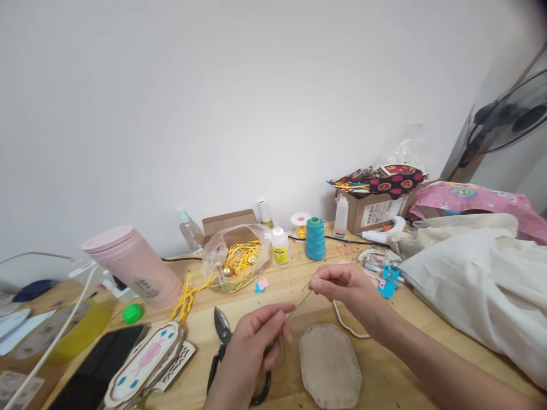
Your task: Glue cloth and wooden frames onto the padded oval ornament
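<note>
At the left of the tabletop (pixel 199 320), a dark phone (pixel 98 370) lies in front of a tilted-looking pink tumbler (pixel 130 259), with a stack of decorated tags (pixel 145 363) just beside the phone. Next come black-handled scissors (pixel 223 329), partly hidden behind the left hand (pixel 258 340), whose thumb and forefinger pinch a thin cord (pixel 300 304). The cord runs above the tabletop up to the right, past a teal thread cone (pixel 315 240) farther back and a pale scalloped plaque (pixel 330 365) nearer, into the pinching fingers of the right hand (pixel 344 282). Blue cutouts (pixel 389 281) and white cloth (pixel 470 293) lie farther right.
</note>
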The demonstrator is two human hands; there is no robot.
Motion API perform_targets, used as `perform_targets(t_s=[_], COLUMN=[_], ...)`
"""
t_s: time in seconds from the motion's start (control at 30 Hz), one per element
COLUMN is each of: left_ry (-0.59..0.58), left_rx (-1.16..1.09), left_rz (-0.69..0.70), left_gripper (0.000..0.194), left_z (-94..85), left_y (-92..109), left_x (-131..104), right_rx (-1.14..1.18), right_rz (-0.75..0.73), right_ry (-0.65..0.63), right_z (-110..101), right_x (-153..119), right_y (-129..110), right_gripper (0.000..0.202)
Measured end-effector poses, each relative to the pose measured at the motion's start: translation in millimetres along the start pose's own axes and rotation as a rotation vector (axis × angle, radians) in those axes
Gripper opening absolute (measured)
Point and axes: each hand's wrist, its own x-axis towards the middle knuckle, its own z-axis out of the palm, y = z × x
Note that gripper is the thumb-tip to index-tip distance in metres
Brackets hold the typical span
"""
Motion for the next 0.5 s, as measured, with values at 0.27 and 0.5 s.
perform_targets(t_s=[0.27,0.5], left_ry=[0.051,-0.201], left_rx=[0.095,0.009], left_rz=[0.089,-0.077], left_gripper=[0.035,0.033], left_z=[6.4,10.3], left_y=[-1,-3], left_x=[2,1], right_rx=[-0.433,-0.696], right_rz=[-0.201,-0.300], right_ry=[-0.201,-0.220], right_z=[3,4], right_x=[-5,-6], right_y=[-1,-3], right_gripper=[0.017,0.012])
